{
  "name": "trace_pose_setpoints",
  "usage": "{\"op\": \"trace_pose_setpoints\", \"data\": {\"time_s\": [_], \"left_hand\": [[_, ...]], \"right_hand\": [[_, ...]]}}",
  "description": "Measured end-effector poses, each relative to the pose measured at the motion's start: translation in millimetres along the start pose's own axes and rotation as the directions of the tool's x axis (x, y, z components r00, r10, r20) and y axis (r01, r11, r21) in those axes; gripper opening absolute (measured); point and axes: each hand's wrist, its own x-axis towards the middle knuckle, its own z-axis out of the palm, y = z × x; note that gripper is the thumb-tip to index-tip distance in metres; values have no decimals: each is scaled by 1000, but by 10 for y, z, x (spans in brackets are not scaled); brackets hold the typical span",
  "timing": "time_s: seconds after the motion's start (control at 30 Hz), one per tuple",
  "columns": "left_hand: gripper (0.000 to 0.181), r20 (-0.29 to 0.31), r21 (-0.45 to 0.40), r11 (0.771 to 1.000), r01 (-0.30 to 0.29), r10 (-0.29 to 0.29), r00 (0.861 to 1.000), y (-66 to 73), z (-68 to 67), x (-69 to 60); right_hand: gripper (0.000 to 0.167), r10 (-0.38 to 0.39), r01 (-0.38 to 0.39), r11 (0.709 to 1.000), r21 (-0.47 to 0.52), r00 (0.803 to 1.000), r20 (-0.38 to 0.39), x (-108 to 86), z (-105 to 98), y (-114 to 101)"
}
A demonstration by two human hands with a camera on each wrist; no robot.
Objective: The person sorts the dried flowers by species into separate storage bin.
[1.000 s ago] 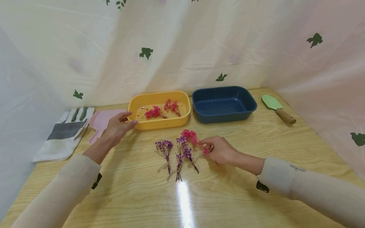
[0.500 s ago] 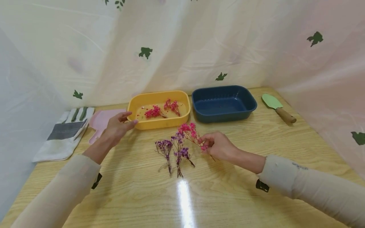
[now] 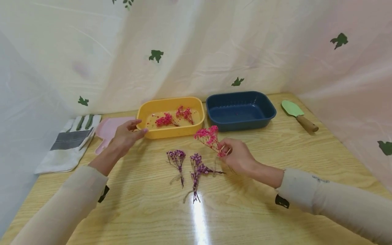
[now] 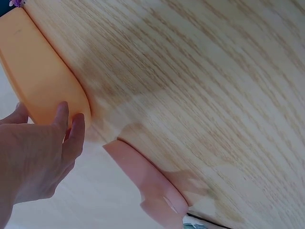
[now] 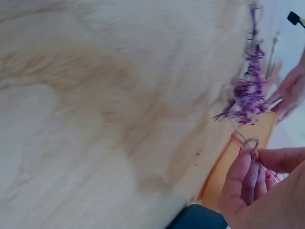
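Observation:
My right hand (image 3: 237, 154) pinches a sprig of pink dried flowers (image 3: 209, 137) by its stems, raised above the table in front of the tubs. In the right wrist view a loop of thin string (image 5: 251, 143) shows at the fingertips. My left hand (image 3: 128, 136) touches the left end of the yellow tub (image 3: 174, 132), its fingers relaxed against the outer wall in the left wrist view. Two pink sprigs (image 3: 165, 120) lie inside that tub. Purple dried flowers lie on the table: one bunch (image 3: 176, 160) at left, and two overlapping bunches (image 3: 196, 170) below the right hand.
A dark blue tub (image 3: 240, 120) stands right of the yellow one. Further right lies a green trowel (image 3: 292, 109) with a wooden handle. A pink dustpan-like scoop (image 3: 111, 127) and white-grey gloves (image 3: 70, 143) lie at left. A patterned curtain (image 3: 190, 51) hangs behind the table.
My right hand has lifted the pink sprig up from the purple bunches. One purple bunch has swung round and now lies crosswise on another. The left hand stays at the yellow tub.

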Motion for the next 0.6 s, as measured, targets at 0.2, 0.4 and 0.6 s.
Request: {"op": "trace_pose_setpoints", "data": {"time_s": [0.2, 0.4, 0.6], "left_hand": [[64, -4, 10, 1000, 5, -5, 1000, 2, -3, -1], [65, -4, 14, 1000, 11, -11, 1000, 5, -4, 2], [65, 2, -1, 1000, 11, -11, 1000, 7, -4, -11]], "right_hand": [[26, 17, -14, 984, 178, 1000, -18, -10, -88, -190], [36, 46, -61, 937, 344, 998, 50, -18, -198, -411], [35, 27, -58, 930, 362, 996, 90, 24, -273, -541]]}}
